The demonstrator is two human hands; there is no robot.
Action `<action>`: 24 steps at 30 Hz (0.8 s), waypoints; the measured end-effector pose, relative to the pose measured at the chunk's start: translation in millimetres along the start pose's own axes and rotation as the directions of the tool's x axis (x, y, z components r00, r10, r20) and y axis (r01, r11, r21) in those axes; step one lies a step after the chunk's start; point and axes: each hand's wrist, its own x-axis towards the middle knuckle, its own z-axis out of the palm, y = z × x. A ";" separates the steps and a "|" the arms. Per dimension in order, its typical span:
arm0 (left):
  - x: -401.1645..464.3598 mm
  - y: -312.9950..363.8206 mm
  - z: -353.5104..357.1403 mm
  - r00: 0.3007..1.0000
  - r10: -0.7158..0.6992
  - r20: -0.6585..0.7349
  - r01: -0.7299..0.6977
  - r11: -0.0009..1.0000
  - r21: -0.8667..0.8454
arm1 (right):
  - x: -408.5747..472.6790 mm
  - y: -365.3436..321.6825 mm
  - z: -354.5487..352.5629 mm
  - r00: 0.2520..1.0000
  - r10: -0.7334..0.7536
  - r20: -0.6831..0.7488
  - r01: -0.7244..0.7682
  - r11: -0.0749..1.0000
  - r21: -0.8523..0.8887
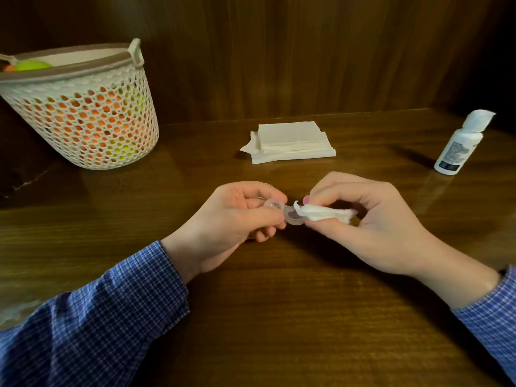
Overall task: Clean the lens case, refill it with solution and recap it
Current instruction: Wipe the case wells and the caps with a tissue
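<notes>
A small clear lens case (290, 216) with two open wells hangs just above the wooden table at the centre. My left hand (237, 216) pinches its left well between thumb and fingers. My right hand (371, 219) pinches a folded white tissue (324, 213) whose tip touches the right well of the case. The white solution bottle (458, 143) stands upright at the far right with its flip cap open. No caps of the case are visible.
A stack of white tissues (290, 141) lies at the back centre of the table (279, 303). At the back left stands a white mesh basket (83, 107) holding orange and green items. A wooden wall runs behind the table.
</notes>
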 end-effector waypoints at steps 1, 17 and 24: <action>0.2 -0.3 0.5 1.000 -0.014 0.006 0.014 0.998 -0.061 | -0.2 0.9 0.8 1.000 -0.015 -0.002 0.015 1.000 -0.011; -1.6 -5.7 8.4 0.979 0.042 0.200 0.030 0.939 -0.342 | -2.1 5.8 5.1 0.967 -0.253 -0.012 0.246 0.950 -0.190; -0.7 -4.5 6.7 0.984 0.052 0.173 0.007 0.946 -0.324 | -3.6 2.4 5.8 0.969 -0.247 0.007 0.245 0.958 -0.145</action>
